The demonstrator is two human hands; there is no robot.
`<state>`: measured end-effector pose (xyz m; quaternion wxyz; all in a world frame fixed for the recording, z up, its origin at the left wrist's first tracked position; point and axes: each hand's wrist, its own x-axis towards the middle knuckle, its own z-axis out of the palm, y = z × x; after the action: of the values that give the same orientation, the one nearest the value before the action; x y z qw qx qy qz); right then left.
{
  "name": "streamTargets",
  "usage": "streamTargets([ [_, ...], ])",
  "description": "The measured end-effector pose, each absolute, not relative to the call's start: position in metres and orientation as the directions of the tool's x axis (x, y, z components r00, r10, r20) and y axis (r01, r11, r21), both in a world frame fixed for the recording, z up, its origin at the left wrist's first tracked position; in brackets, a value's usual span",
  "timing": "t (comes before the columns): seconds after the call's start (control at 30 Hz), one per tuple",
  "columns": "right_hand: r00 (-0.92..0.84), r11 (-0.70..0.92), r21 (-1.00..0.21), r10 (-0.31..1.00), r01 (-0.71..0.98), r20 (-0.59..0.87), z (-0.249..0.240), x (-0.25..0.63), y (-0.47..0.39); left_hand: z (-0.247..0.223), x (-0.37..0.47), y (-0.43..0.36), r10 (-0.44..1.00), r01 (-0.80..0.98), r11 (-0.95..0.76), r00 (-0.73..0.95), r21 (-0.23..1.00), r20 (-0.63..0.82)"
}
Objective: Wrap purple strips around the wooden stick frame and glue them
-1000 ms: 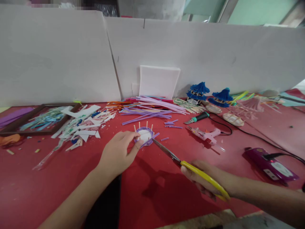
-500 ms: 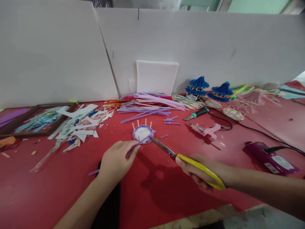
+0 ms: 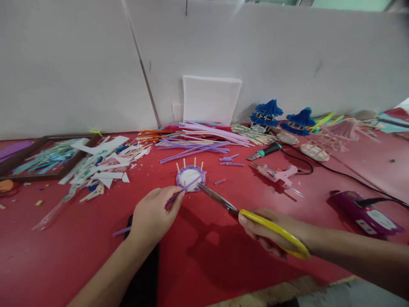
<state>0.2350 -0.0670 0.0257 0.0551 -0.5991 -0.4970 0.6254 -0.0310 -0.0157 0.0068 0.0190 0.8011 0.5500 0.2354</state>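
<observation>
Between the thumb and fingers of my left hand (image 3: 158, 213) is a thin purple pipe cleaner (image 3: 194, 182); its far end reaches over a small round base. That base (image 3: 182, 172) has a white floor, a purple rim and several short upright wooden sticks. My right hand (image 3: 268, 230) is closed around the yellow handles of a pair of scissors (image 3: 220, 199). The scissor tips are beside the right edge of the base, close to the pipe cleaner; whether they touch it I cannot tell. A short cut purple piece (image 3: 220, 181) lies just right of the base.
Behind the base lies a pile of coloured pipe cleaners (image 3: 204, 136). To the right are a utility knife (image 3: 265, 151), a pink glue gun (image 3: 277, 175) with its cord, and a purple power strip (image 3: 367, 213). Paper scraps (image 3: 108, 166) and a brown frame (image 3: 47, 175) occupy the left.
The view has tilted down slightly. The pipe cleaner's tip has shifted a little relative to the scissors, and the scissor tips sit slightly lower beside it. Both hands keep their holds.
</observation>
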Motion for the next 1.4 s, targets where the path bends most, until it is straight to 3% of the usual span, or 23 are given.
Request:
streamTargets([
  [0.43,-0.269,-0.645,-0.619,0.563,0.448,-0.781,0.033,0.226,-0.060,0.009,-0.031,-0.017,0.901,0.871,-0.384,0.281,0.305,0.330],
  [1.0,-0.266,-0.511,-0.681,0.661,0.525,-0.701,0.025,0.223,-0.058,0.006,-0.032,-0.017,0.917,0.872,-0.369,0.285,0.320,0.280],
  [1.23,-0.254,-0.486,-0.674,0.673,0.557,-0.695,0.024,0.228,-0.075,0.007,-0.030,-0.024,0.882,0.844,-0.424,0.301,0.329,0.363],
  [1.4,-0.240,-0.557,-0.649,0.633,0.519,-0.736,0.017,0.247,-0.090,0.016,-0.010,-0.034,0.902,0.844,-0.430,0.388,0.319,0.188],
])
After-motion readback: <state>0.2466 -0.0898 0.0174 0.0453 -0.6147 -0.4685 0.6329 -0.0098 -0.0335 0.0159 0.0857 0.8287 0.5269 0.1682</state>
